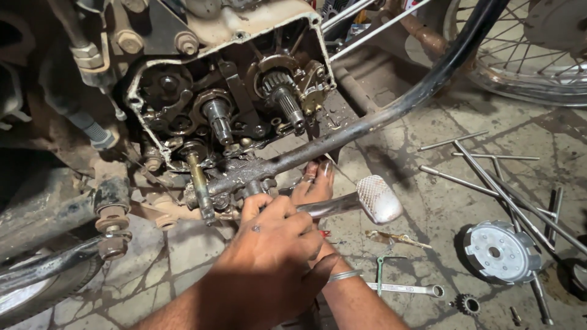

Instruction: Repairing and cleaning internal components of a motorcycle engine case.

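Floor [428, 201]: cracked, oil-stained concrete (rods [489, 183], spanner [406, 288], clutch plate [500, 252] scattered).
Left hand [275, 244]: curled around brake pedal [367, 201], below open engine [232, 104].
Right hand [315, 186]: behind it, grip unclear.

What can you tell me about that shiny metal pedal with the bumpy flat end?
The shiny chrome brake pedal is a curved metal lever ending in a flat, rounded pad with a bumpy crosshatched grip. It lies nearly level under the open, greasy engine, pad pointing right, above the stone floor. Both hands grip its bar: the left hand over it, the right hand behind.
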